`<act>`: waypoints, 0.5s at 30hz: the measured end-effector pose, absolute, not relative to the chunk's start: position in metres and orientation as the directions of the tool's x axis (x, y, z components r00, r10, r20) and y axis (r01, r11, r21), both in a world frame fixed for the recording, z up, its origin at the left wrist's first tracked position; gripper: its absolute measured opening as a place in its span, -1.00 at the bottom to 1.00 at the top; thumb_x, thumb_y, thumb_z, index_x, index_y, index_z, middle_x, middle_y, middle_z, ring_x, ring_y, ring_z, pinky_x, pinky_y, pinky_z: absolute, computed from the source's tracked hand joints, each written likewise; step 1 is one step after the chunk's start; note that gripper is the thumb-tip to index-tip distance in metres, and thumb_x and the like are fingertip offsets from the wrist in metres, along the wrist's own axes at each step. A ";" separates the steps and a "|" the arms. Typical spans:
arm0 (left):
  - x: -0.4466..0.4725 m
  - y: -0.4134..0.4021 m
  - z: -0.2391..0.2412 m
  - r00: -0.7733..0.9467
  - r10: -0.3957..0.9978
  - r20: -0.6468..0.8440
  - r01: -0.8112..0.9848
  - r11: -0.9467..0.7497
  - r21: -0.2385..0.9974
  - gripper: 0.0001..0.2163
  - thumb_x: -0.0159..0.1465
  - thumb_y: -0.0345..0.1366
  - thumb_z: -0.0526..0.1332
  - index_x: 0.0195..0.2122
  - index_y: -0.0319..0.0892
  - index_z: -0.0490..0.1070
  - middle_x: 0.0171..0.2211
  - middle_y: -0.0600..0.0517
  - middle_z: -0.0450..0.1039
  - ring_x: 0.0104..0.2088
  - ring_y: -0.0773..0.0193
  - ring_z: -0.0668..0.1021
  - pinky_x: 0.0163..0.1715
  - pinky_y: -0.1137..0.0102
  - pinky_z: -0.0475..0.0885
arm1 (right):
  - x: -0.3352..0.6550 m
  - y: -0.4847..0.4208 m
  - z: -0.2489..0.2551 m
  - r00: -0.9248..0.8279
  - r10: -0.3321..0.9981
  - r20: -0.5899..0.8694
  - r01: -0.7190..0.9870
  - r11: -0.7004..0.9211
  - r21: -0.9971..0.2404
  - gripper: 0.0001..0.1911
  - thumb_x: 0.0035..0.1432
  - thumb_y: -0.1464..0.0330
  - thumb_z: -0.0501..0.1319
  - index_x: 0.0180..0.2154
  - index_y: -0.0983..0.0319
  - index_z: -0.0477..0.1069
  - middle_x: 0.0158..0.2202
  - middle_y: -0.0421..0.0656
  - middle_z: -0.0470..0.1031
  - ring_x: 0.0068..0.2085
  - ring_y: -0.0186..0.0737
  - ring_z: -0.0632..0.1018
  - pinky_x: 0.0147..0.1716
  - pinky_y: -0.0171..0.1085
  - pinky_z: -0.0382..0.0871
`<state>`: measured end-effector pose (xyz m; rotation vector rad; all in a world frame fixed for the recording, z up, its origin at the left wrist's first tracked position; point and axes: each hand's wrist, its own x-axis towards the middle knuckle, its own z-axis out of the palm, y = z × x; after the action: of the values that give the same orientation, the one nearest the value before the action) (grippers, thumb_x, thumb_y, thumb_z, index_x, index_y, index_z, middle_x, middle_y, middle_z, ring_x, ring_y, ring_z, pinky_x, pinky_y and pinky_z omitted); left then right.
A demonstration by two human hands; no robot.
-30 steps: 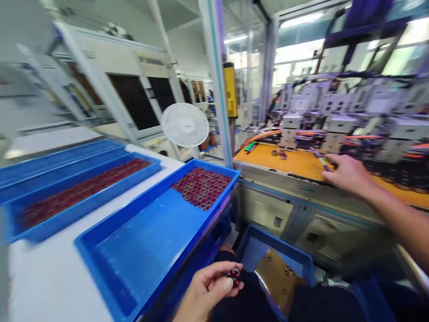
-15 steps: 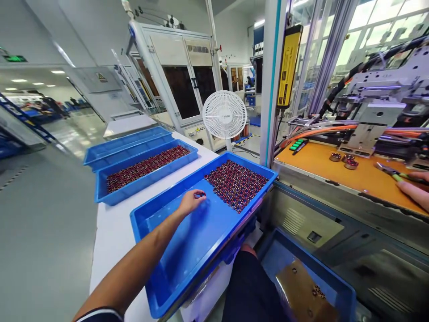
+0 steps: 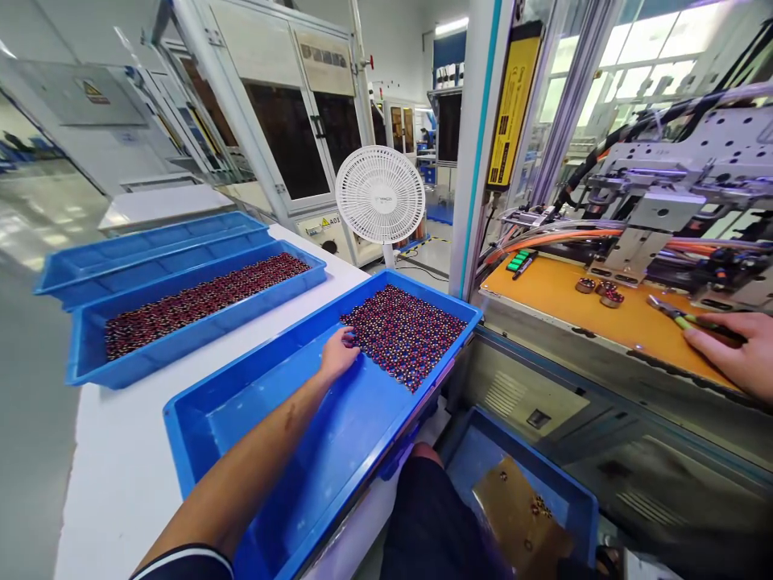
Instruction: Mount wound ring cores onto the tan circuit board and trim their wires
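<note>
- A person's view looks down at a long blue tray that lies on a white surface.
- The far end of the tray holds a dense layer of small round parts, dark with red and blue spots; the rest of the tray floor is bare.
- The left hand reaches into the tray, with the forearm stretched along it.
- Its fingers are curled downward and touch the near edge of the parts. I cannot tell whether they grip one.
- Right of the tray, past a pale upright post, an orange surface fronts a machine of metal blocks and orange cables.
- The right hand rests on that orange surface, well apart from the tray.
- Its fingers lie close together and nearly straight against the handles of a hand tool. I cannot tell whether they clasp it.
- Three round metal pieces sit on the orange surface, between the tray and the tool.
- Left of the tray, a second blue tray holds a strip of the same parts, and a third blue tray sits just behind that one.
- Beyond the tray's far end stands a white fan.
- Below the tray's right side, a blue bin holds a brown sheet with a few parts on it.
</note>
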<state>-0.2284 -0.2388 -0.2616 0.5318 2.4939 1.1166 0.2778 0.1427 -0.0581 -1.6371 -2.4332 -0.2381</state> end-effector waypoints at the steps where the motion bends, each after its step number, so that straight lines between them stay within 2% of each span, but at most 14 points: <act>1: -0.227 -0.238 -0.261 -0.871 0.466 -0.157 0.195 0.620 0.760 -0.50 0.20 -0.58 0.24 0.19 -0.35 0.28 -0.02 -0.12 0.41 -0.19 0.32 0.49 -0.04 0.29 0.44 | 0.263 0.122 -0.046 -0.290 0.939 0.185 0.957 0.287 0.042 -0.46 0.10 0.14 0.36 0.07 0.25 0.50 0.17 -0.03 0.36 0.08 -0.05 0.42 -0.12 -0.12 0.25; 3: -0.223 -0.240 -0.258 -0.877 0.458 -0.143 0.203 0.625 0.754 -0.51 0.21 -0.57 0.23 0.19 -0.36 0.29 -0.02 -0.12 0.42 -0.18 0.31 0.50 0.00 0.27 0.42 | 0.240 0.090 -0.028 -0.270 0.953 0.138 0.963 0.267 0.042 -0.50 0.20 0.23 0.29 0.12 0.34 0.45 0.20 -0.05 0.33 0.15 -0.08 0.38 0.06 -0.18 0.21; 7: -0.212 -0.239 -0.239 -0.881 0.460 -0.110 0.235 0.629 0.741 -0.47 0.18 -0.56 0.26 0.20 -0.44 0.27 0.01 -0.23 0.41 -0.18 0.21 0.53 -0.06 0.23 0.45 | 0.229 0.069 -0.019 -0.321 0.933 0.161 0.947 0.319 0.039 -0.54 0.28 0.26 0.21 0.11 0.41 0.45 0.15 -0.05 0.38 0.15 -0.09 0.38 0.10 -0.25 0.20; 9: -0.197 -0.227 -0.216 -0.886 0.463 0.022 0.332 0.601 0.728 -0.42 0.12 -0.59 0.27 0.21 -0.56 0.25 0.06 -0.36 0.35 -0.08 0.05 0.50 0.01 0.14 0.40 | 0.234 0.070 -0.022 -0.379 0.908 0.180 0.925 0.377 0.047 -0.55 0.32 0.26 0.16 0.10 0.43 0.45 0.13 -0.01 0.39 0.12 -0.10 0.41 0.07 -0.24 0.23; 11: -0.173 -0.204 -0.182 -0.810 0.544 0.218 0.511 0.473 0.718 -0.39 0.13 -0.52 0.30 0.22 -0.57 0.24 0.07 -0.33 0.34 0.02 0.00 0.45 0.06 0.17 0.36 | 0.240 0.074 -0.025 -0.415 0.886 0.205 0.909 0.414 0.050 -0.58 0.31 0.28 0.16 0.07 0.42 0.46 0.10 0.01 0.40 0.08 -0.13 0.43 0.06 -0.23 0.26; 13: -0.136 -0.173 -0.143 -0.649 0.640 0.412 0.693 0.272 0.668 -0.48 0.18 -0.36 0.32 0.16 -0.46 0.35 0.08 -0.21 0.37 0.10 0.06 0.39 0.17 0.24 0.27 | 0.243 0.078 -0.028 -0.431 0.873 0.228 0.901 0.431 0.050 -0.61 0.30 0.26 0.17 0.03 0.39 0.48 0.06 0.01 0.42 0.04 -0.16 0.45 0.06 -0.21 0.28; 15: -0.091 -0.136 -0.106 -0.474 0.724 0.501 0.789 0.096 0.607 -0.59 0.20 -0.29 0.32 0.05 -0.36 0.46 0.02 -0.11 0.43 0.06 0.13 0.41 0.18 0.29 0.23 | 0.245 0.080 -0.030 -0.438 0.866 0.242 0.896 0.442 0.041 -0.63 0.30 0.25 0.17 0.00 0.37 0.48 0.03 0.01 0.43 0.02 -0.18 0.45 0.06 -0.19 0.29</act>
<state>-0.0912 -0.1361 -0.1057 1.6462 2.3793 1.4035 0.2450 0.0803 -0.0295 -1.5498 -2.5049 -0.2420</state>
